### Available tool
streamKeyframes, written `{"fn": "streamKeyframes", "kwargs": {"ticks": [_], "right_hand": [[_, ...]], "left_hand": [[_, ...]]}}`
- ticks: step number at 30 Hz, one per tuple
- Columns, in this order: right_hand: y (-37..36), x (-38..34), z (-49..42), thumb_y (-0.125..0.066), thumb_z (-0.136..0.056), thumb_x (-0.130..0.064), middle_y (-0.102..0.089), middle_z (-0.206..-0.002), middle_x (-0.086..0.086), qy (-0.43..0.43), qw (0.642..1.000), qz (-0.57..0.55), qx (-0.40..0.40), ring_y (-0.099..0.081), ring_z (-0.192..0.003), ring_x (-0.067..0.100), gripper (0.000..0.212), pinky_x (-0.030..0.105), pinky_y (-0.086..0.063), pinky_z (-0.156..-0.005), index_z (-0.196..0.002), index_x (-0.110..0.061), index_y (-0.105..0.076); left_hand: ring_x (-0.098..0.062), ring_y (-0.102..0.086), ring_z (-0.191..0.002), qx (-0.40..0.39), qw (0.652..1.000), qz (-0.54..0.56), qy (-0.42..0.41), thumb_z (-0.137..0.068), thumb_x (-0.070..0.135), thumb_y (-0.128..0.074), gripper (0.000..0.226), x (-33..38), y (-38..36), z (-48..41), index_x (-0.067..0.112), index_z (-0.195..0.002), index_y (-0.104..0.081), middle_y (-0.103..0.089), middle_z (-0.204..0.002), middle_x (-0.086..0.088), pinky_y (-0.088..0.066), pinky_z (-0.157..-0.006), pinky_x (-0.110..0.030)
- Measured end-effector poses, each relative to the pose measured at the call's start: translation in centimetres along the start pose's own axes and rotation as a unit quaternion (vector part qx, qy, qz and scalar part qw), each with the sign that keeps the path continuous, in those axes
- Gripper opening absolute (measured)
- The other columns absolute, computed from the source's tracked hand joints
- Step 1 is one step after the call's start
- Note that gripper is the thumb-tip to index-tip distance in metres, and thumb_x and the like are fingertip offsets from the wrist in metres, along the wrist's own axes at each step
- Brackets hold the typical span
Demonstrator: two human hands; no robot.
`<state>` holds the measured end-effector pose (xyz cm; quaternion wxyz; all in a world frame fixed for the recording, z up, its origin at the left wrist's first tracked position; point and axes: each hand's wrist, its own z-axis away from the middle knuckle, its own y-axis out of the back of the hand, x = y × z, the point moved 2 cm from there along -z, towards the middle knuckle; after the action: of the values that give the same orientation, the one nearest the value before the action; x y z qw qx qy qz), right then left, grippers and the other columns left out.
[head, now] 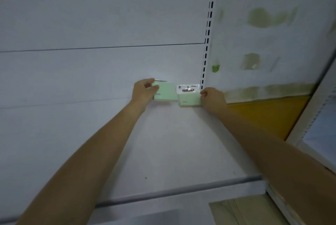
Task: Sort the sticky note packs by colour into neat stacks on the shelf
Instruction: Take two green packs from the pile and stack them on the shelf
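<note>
**Two green packs at the back right corner of the shelf**

The white shelf [163, 143] holds only two sticky note packs in view, both pale green, side by side against the back panel [91, 24]. The left hand [144, 91] curls its fingers round the left edge of the left green pack [167, 92], thumb on its face. This pack is tilted, and I cannot tell whether it rests on the shelf. The right hand [212, 97] pinches the right edge of the right green pack [190, 97], which has a white printed header and stands upright on the shelf.

The right pack sits in the corner, just beside the slotted upright [209, 24] and the stained side wall [272, 42]. A narrow gap separates the two packs. Bare shelf runs wide to the left of them and forward to the front edge [181, 191].
</note>
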<state>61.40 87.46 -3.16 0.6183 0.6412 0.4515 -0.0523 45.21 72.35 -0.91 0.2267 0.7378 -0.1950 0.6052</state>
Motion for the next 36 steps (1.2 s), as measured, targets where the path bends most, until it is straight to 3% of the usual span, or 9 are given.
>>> {"fn": "streamKeyframes", "kwargs": {"ticks": [7,11,14,18,21,24,29,36], "right_hand": [[0.7,1.8,0.6,-0.044,-0.095,-0.019,-0.059,-0.126,0.016,0.072,0.992,-0.001,-0.103,-0.054,-0.114,0.029,0.034,0.029,-0.037,-0.093,-0.119,0.000,-0.057],[0.6,2.4,1.1,-0.043,-0.096,-0.023,-0.053,-0.134,0.018,0.089,0.987,0.003,-0.132,-0.049,-0.122,0.029,0.039,0.031,-0.035,-0.100,-0.126,0.000,-0.052],[0.5,2.4,1.5,-0.042,-0.096,-0.021,-0.054,-0.131,0.019,0.103,0.988,0.006,-0.112,-0.049,-0.120,0.030,0.037,0.032,-0.036,-0.099,-0.123,0.001,-0.053],[0.7,2.2,2.0,-0.039,-0.096,-0.015,-0.057,-0.122,0.023,0.134,0.987,0.025,-0.083,-0.052,-0.112,0.035,0.033,0.038,-0.039,-0.094,-0.118,0.004,-0.052],[0.7,2.1,2.2,-0.039,-0.093,-0.018,-0.057,-0.120,0.020,0.164,0.978,0.087,-0.092,-0.053,-0.112,0.036,0.035,0.041,-0.044,-0.091,-0.124,-0.004,-0.046],[0.5,1.8,2.4,-0.039,-0.093,-0.024,-0.054,-0.122,0.017,0.157,0.972,0.153,-0.090,-0.052,-0.112,0.035,0.043,0.039,-0.043,-0.090,-0.134,-0.011,-0.037],[0.4,1.9,2.5,-0.038,-0.093,-0.021,-0.055,-0.119,0.016,0.167,0.964,0.203,-0.040,-0.054,-0.109,0.035,0.037,0.039,-0.045,-0.085,-0.127,-0.008,-0.043],[1.0,1.1,2.6,-0.042,-0.089,-0.009,-0.056,-0.120,0.016,0.175,0.943,0.283,-0.015,-0.054,-0.111,0.036,0.037,0.042,-0.042,-0.091,-0.126,-0.006,-0.045]], "left_hand": [[-0.021,-0.053,-0.096,-0.039,0.999,-0.019,0.010,-0.081,0.002,-0.062,0.039,-0.1,-5.9,-0.4,0.000,-0.120,-0.057,-0.056,-0.106,-0.015,-0.045,-0.102,-0.047],[-0.030,-0.054,-0.113,-0.060,0.977,-0.193,-0.065,-0.086,0.004,-0.056,0.036,-1.3,-8.4,-0.2,0.000,-0.121,-0.056,-0.058,-0.124,-0.018,-0.036,-0.103,-0.029],[-0.031,-0.049,-0.119,-0.070,0.955,-0.274,-0.088,-0.088,0.014,-0.055,0.033,-2.1,-8.7,-0.1,0.001,-0.119,-0.057,-0.056,-0.128,-0.019,-0.030,-0.094,-0.022],[-0.020,-0.052,-0.117,-0.147,0.962,-0.229,-0.013,-0.085,0.022,-0.061,0.047,-2.2,-7.8,0.5,0.009,-0.128,-0.050,-0.053,-0.131,-0.008,-0.038,-0.092,-0.023],[-0.023,-0.055,-0.117,-0.196,0.940,-0.277,-0.026,-0.083,0.019,-0.063,0.054,-2.3,-7.5,1.0,0.009,-0.132,-0.046,-0.053,-0.134,-0.011,-0.042,-0.102,-0.031],[-0.027,-0.051,-0.122,-0.182,0.923,-0.331,-0.068,-0.087,0.017,-0.058,0.045,-2.1,-8.3,1.4,0.007,-0.130,-0.048,-0.052,-0.136,-0.013,-0.037,-0.107,-0.031],[-0.028,-0.050,-0.122,-0.152,0.912,-0.369,-0.097,-0.089,0.019,-0.056,0.042,-2.0,-9.0,1.9,0.007,-0.129,-0.050,-0.053,-0.134,-0.012,-0.030,-0.094,-0.021],[-0.029,-0.045,-0.127,-0.143,0.920,-0.353,-0.093,-0.087,0.023,-0.060,0.052,-1.5,-8.5,2.6,0.003,-0.132,-0.044,-0.048,-0.138,-0.016,-0.032,-0.102,-0.028]]}}
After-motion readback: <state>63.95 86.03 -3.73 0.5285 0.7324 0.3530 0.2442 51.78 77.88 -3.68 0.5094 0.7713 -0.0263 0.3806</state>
